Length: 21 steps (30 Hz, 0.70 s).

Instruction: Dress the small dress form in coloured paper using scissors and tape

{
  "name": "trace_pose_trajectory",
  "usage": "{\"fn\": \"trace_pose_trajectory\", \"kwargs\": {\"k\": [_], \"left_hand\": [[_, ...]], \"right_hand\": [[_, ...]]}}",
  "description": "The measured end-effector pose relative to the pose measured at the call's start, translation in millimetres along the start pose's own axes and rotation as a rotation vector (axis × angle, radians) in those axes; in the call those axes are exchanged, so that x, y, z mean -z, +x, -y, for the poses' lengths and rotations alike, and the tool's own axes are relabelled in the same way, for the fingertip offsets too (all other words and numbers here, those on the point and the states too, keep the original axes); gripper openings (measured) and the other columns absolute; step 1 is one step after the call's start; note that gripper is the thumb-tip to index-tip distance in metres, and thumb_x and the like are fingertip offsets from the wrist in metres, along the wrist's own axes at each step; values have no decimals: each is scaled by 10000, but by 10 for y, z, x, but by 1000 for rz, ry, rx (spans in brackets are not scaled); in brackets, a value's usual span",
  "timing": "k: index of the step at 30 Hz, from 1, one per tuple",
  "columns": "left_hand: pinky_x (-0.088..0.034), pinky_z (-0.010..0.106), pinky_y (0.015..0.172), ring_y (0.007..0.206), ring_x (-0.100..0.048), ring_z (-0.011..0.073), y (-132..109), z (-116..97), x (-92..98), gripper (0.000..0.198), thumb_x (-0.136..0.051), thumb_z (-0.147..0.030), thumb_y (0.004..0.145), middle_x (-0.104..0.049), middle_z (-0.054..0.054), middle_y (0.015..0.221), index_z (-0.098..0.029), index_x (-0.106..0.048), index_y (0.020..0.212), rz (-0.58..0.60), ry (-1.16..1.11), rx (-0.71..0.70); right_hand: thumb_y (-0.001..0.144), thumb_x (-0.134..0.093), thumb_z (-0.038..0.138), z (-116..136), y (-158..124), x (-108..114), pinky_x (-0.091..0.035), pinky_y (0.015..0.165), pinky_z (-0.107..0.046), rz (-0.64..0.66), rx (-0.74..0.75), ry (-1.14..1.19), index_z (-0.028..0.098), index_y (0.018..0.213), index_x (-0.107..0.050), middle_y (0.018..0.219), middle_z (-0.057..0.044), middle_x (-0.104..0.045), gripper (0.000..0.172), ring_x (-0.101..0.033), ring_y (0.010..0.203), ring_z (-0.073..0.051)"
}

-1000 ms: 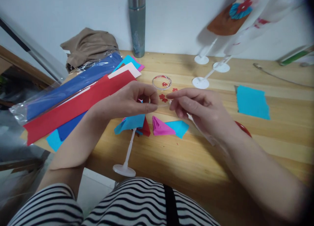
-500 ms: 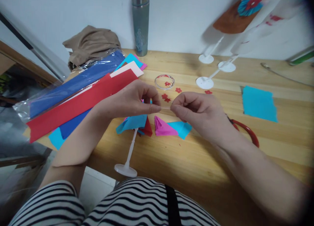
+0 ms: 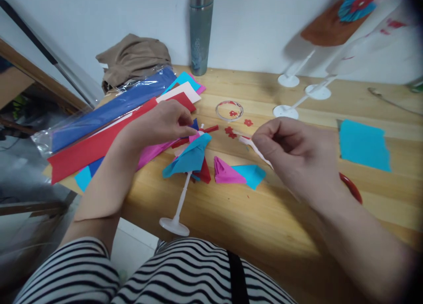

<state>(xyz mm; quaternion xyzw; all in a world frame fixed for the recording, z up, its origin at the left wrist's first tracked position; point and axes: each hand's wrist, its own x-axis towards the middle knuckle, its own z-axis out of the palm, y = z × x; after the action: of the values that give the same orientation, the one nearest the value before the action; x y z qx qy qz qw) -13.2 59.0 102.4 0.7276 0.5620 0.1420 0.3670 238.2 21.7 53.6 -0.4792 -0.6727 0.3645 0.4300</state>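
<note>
My left hand (image 3: 170,121) is closed, thumb and forefinger pinched together at the top of a bundle of folded crepe paper (image 3: 190,156) in blue, pink and red. Whatever is between those fingertips is too small to make out. The bundle sits on a white stand (image 3: 178,207) with a round foot, leaning over the table's front edge. To the right, my right hand (image 3: 291,150) is pinched shut, with a narrow white twisted strip (image 3: 253,147) at its fingertips. Between the hands lie folded pink paper (image 3: 226,171) and blue paper (image 3: 253,175).
Red paper flowers (image 3: 248,123) lie near a clear ring (image 3: 229,111). Long crepe sheets (image 3: 99,134) and a brown cloth (image 3: 135,59) are at left. A steel flask (image 3: 201,39), more white stands (image 3: 286,112), a blue sheet (image 3: 365,144) and a red handle (image 3: 350,188) stand or lie around.
My hands have drawn apart; the thin white strip that stretched between them no longer reaches my left hand. The left has gone to the bundle's top, and the view has shifted slightly.
</note>
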Motion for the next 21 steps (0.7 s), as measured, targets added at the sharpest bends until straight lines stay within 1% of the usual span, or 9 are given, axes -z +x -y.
{"fn": "trace_pose_trajectory", "kwargs": {"k": [2, 3, 6, 8, 10, 13, 16, 18, 21], "left_hand": [[-291, 268, 578, 605, -450, 122, 13, 90, 12, 220, -667, -304, 856, -572, -9, 607, -139, -732, 727, 92, 125, 43], [-290, 269, 567, 599, -451, 123, 19, 130, -3, 264, -635, -324, 878, -567, -5, 604, -144, -714, 702, 112, 166, 57], [-269, 271, 537, 563, -425, 114, 31, 237, -107, 383, -645, -368, 877, -504, -8, 547, -169, -588, 555, 53, 159, 101], [-247, 271, 517, 534, -391, 103, 29, 301, -193, 448, -679, -404, 860, -457, -19, 514, -179, -525, 504, 9, 118, 131], [-245, 270, 503, 514, -394, 99, 24, 358, -270, 454, -714, -421, 837, -464, -20, 498, -178, -539, 496, -1, 51, 160], [-298, 265, 507, 520, -491, 119, 31, 423, -362, 442, -732, -432, 832, -552, 12, 507, -174, -593, 501, 4, -18, 213], [-330, 270, 511, 517, -537, 136, 64, 474, -438, 492, -723, -474, 852, -587, 34, 505, -179, -582, 483, 5, -17, 254], [-308, 273, 494, 490, -508, 126, 92, 507, -479, 520, -722, -507, 852, -568, 27, 491, -181, -562, 480, 9, -20, 258], [-252, 275, 472, 461, -442, 106, 125, 554, -523, 515, -733, -507, 841, -516, 2, 472, -180, -538, 494, -4, -41, 267]], "right_hand": [[832, -695, 334, -42, 31, -7, -309, 481, -266, 62, -97, 135, 243, 684, -575, 584, 35, -507, 211, -414, 523, -117], [817, -712, 353, -69, 46, -26, -308, 473, -257, 94, -147, 205, 240, 677, -572, 567, 42, -496, 228, -407, 512, -111], [783, -757, 398, -150, 80, -118, -303, 456, -234, 163, -287, 372, 231, 677, -560, 545, 62, -477, 278, -403, 488, -93], [764, -779, 414, -192, 96, -183, -295, 446, -224, 208, -363, 427, 225, 682, -565, 542, 67, -490, 297, -409, 474, -82], [756, -793, 432, -223, 115, -236, -292, 433, -216, 268, -414, 438, 219, 687, -579, 536, 63, -532, 310, -421, 458, -75], [758, -803, 469, -260, 158, -305, -287, 409, -205, 374, -470, 466, 210, 704, -590, 519, 46, -597, 339, -442, 425, -71], [744, -834, 453, -303, 213, -378, -261, 384, -195, 459, -537, 530, 207, 692, -583, 470, 38, -584, 356, -471, 402, -80], [745, -852, 404, -331, 243, -424, -256, 377, -190, 470, -582, 558, 205, 673, -582, 463, 33, -571, 343, -501, 410, -88], [779, -841, 350, -355, 259, -468, -273, 379, -189, 440, -624, 584, 201, 667, -587, 509, 15, -597, 314, -542, 439, -99]]}}
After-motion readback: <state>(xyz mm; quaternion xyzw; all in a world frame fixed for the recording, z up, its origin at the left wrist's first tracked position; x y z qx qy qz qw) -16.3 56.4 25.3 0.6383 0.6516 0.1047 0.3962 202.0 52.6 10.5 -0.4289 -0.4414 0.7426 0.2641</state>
